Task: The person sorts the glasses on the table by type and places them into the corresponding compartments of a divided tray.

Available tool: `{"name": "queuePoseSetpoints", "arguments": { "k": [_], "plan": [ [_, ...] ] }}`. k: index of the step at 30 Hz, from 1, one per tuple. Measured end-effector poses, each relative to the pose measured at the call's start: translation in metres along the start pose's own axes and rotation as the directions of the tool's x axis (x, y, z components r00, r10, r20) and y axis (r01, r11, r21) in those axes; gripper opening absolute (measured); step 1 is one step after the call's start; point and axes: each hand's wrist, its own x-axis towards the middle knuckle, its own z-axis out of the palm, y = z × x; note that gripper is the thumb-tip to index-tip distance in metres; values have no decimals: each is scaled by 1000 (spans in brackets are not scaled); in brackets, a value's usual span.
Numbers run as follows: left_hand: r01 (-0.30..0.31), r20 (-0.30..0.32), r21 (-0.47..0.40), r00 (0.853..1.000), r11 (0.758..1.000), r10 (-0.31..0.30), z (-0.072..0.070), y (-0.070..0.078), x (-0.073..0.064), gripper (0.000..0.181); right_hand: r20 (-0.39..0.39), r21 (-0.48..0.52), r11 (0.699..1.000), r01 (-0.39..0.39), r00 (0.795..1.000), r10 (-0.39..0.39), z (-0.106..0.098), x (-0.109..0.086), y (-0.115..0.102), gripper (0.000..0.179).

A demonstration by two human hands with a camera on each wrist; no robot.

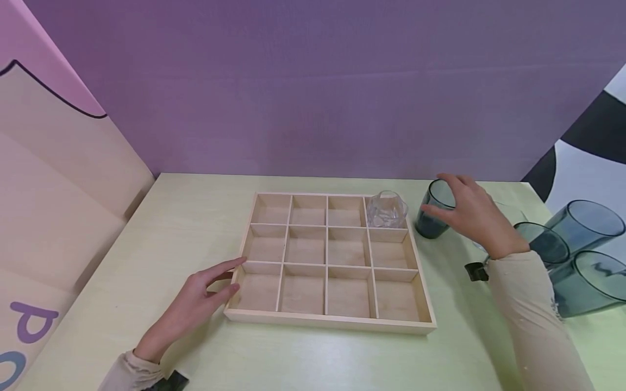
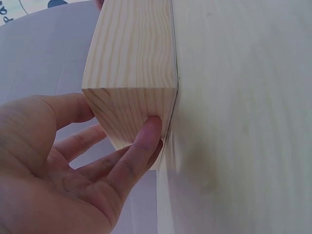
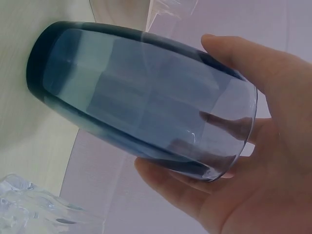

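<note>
In the head view my right hand (image 1: 476, 214) holds a dark blue tinted drinking glass (image 1: 432, 221) near its rim, just right of the wooden tray. The right wrist view shows the thumb on one side of the same glass (image 3: 146, 92) and fingers on the other. A divided wooden tray (image 1: 327, 321) lies in the middle of the table. My left hand (image 1: 195, 298) touches its left side with spread fingers; the left wrist view shows fingertips against the wooden wall (image 2: 131, 53). One clear wavy glass (image 1: 387, 210) stands in the tray's back right compartment.
At the right, behind my forearm, several blue tinted glasses (image 1: 584, 222) stand close together. A clear glass (image 3: 39, 209) appears low in the right wrist view. A purple wall (image 1: 318, 98) borders the back of the table (image 1: 195, 217).
</note>
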Motion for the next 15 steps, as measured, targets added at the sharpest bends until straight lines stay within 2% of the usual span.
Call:
{"name": "queuePoseSetpoints", "arguments": {
  "k": [15],
  "plan": [
    [0, -2, -2, 1000, 1000, 0, 0, 0, 0, 49, -50, -16, 999, 32, 998, -33, -1, -2, -1, 77]
  ]
}}
